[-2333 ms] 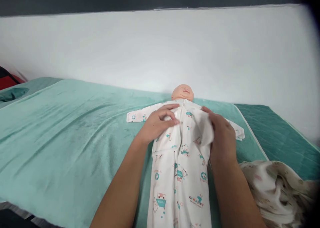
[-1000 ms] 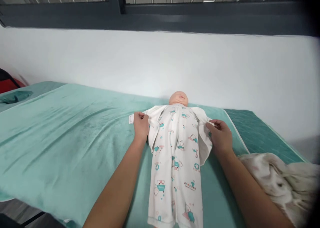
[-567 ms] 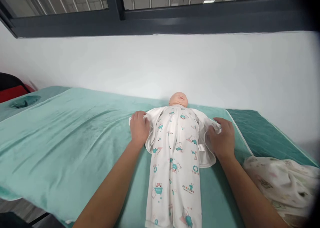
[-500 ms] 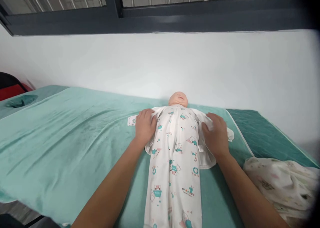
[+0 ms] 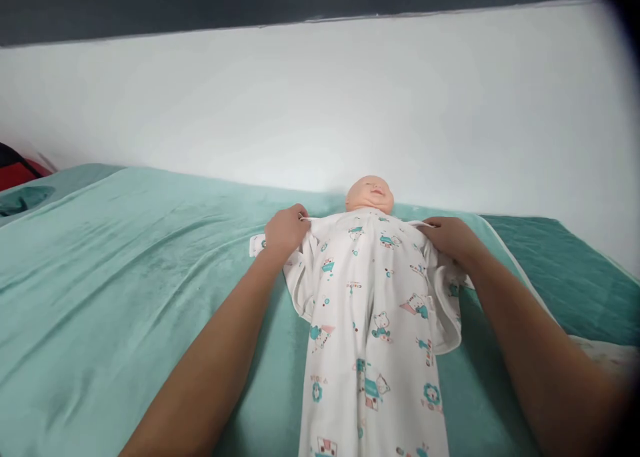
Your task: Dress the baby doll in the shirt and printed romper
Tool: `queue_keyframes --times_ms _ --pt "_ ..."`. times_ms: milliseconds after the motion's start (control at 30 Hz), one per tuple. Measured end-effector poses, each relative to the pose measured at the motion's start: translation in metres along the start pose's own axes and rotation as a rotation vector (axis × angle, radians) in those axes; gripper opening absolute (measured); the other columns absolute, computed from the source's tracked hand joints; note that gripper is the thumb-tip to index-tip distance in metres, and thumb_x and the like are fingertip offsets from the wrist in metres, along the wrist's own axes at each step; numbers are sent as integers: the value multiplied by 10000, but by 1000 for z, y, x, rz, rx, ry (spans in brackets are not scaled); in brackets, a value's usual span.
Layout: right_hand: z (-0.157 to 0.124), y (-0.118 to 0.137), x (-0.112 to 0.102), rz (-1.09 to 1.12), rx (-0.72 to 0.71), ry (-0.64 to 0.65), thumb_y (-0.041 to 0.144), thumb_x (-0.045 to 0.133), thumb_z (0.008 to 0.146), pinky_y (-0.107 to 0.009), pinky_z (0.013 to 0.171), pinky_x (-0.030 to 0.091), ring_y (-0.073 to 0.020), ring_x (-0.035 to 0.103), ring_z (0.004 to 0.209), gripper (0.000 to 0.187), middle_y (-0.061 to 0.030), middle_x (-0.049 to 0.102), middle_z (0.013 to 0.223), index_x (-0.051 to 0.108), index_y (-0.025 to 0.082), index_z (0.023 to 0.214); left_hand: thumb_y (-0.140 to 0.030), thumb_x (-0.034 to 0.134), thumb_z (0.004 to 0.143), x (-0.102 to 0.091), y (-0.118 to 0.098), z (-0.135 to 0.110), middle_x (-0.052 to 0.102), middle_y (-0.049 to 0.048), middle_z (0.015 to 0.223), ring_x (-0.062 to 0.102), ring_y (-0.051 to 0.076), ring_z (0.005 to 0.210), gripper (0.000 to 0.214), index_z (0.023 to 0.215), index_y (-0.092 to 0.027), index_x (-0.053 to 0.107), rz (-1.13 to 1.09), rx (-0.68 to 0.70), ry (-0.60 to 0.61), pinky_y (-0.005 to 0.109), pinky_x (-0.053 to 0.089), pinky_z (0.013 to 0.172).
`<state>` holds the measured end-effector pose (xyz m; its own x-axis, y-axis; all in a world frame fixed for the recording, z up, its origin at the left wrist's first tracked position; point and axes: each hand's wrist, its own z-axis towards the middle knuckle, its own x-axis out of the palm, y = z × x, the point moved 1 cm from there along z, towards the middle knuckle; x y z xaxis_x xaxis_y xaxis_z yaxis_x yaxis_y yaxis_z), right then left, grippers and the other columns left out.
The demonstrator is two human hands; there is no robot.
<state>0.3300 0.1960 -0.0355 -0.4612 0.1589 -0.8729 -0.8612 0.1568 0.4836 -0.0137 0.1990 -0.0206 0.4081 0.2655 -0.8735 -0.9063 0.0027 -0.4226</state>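
Note:
A baby doll lies on its back, its bare head (image 5: 369,195) toward the wall. Over its body is spread a white baby garment (image 5: 373,290) printed with small teal and pink figures, running long toward me. My left hand (image 5: 287,232) pinches the garment's upper edge at the doll's shoulder on the left. On the opposite shoulder my right hand (image 5: 449,238) has its fingers closed on the same edge, which is drawn out sideways just below the doll's chin. White cloth flaps hang loose at both sides, and a printed sleeve end (image 5: 257,245) pokes out beyond my left hand.
Pale green velvety cover (image 5: 150,277) lies under everything, with darker green cloth (image 5: 535,263) at right. A white wall (image 5: 320,110) rises directly behind the doll's head. Part of a printed cloth (image 5: 607,353) shows at the right. Something red and black (image 5: 17,170) sits far left.
Both hands have gone from resting on the cloth at the sides to gripping its upper edge, pulling it wider. My view has tilted down and come closer.

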Motion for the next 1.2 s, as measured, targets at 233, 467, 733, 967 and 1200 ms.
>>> queue_keyframes --times_ms 233,467,733,967,1200 --pt "-38 13 -18 163 -320 -215 228 519 767 -405 980 438 -263 578 1139 394 -89 647 1222 661 203 1134 -262 553 816 -3 8 -22 742 -15 958 651 202 838 175 931 -301 680 -171 -64 -70 284 396 652" --pt "-86 144 -12 12 -715 36 176 354 921 -368 1000 419 -237 535 1195 393 -95 598 1301 537 200 1267 -237 501 867 -1 -4 -44 729 41 1041 637 245 1017 257 1079 -265 644 -10 41 -157 362 404 896" --pt "-68 227 39 -537 -711 313 196 439 908 -417 896 437 -326 513 1165 333 -202 535 1285 527 130 1223 -290 489 906 -2 -3 -52 714 76 1037 618 266 1056 184 1036 -242 610 41 13 -123 389 384 904" --pt "-52 228 51 -631 -757 426 248 559 863 -353 732 473 -271 658 892 263 -142 680 1030 601 159 1107 -272 507 897 -5 1 -43 717 58 1065 636 259 1027 192 1061 -260 605 36 4 -90 366 395 850" --pt "-53 221 31 -648 -831 390 336 562 863 -319 635 433 -255 662 809 272 -100 685 977 571 213 1106 -201 505 872 -11 4 -49 690 38 1056 636 233 951 207 1048 -269 590 -13 28 -179 314 395 708"
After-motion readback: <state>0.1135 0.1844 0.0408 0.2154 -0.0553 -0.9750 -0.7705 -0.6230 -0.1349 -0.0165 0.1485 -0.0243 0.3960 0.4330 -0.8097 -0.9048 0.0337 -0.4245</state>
